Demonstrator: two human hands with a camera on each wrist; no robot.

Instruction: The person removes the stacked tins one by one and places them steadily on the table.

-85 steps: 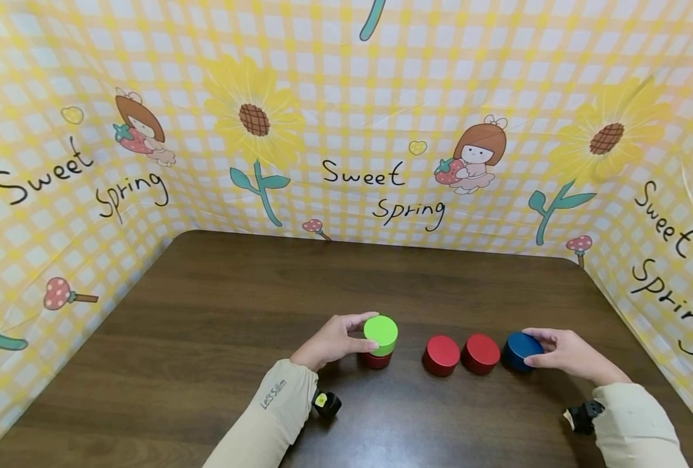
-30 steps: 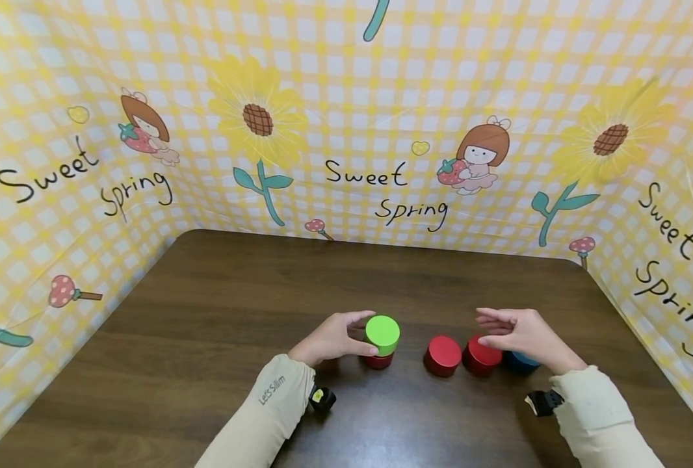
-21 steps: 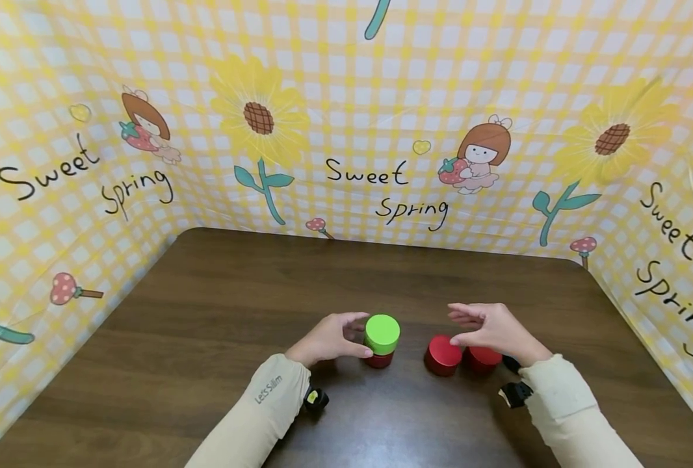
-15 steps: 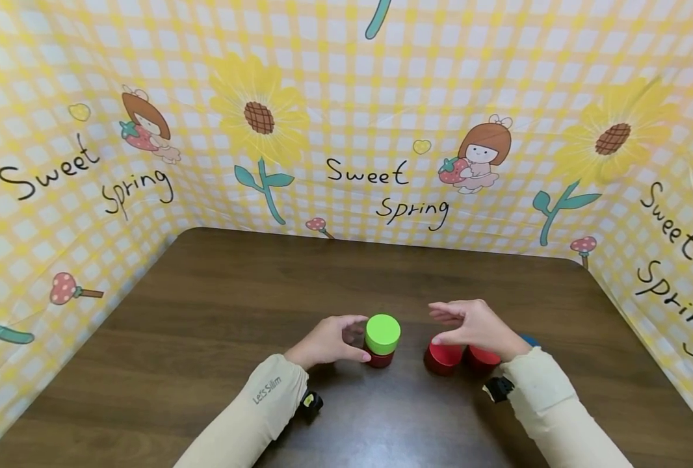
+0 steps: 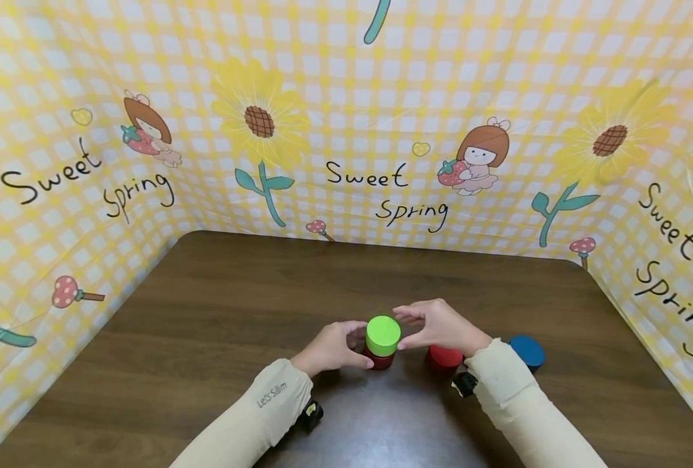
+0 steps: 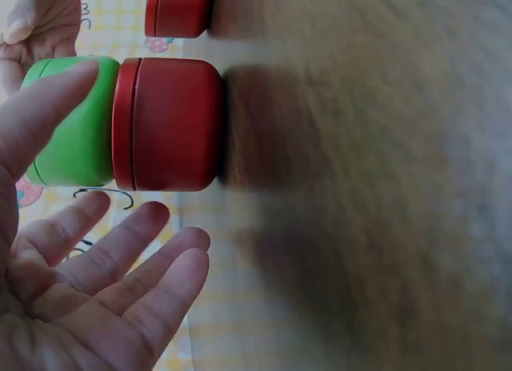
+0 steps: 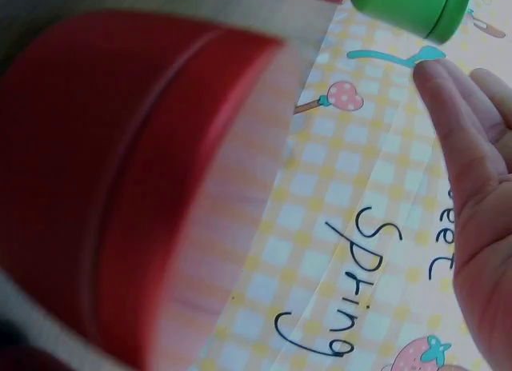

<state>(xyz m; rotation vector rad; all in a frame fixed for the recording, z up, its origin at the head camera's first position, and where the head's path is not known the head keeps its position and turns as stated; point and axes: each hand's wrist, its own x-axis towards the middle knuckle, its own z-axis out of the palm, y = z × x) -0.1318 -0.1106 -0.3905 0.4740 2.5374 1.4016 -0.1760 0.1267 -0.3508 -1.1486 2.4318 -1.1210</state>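
Note:
A round green tin [image 5: 383, 333] stands upright on a dark red tin [image 5: 379, 361]. My left hand [image 5: 330, 346] is around the stack's left side. In the left wrist view its thumb overlaps the green tin [image 6: 76, 139], while the spread fingers [image 6: 120, 251] stay apart from both tins; thumb contact is unclear. At the right side of the green tin, my right hand [image 5: 440, 326] has its fingers and thumb parted, with nothing held. In the right wrist view a gap shows between its fingers [image 7: 456, 123] and the green tin [image 7: 408, 9].
A red tin [image 5: 444, 357] stands partly under my right hand, and the other red tin is hidden by the right sleeve. Further right is a blue tin [image 5: 528, 352]. Yellow checked cloth [image 5: 335, 97] walls the brown table [image 5: 235, 286] at the back and sides.
My right hand has left the blue tin and moved left over the red tins to the green one. My left hand has loosened its hold on the green tin and sunk slightly.

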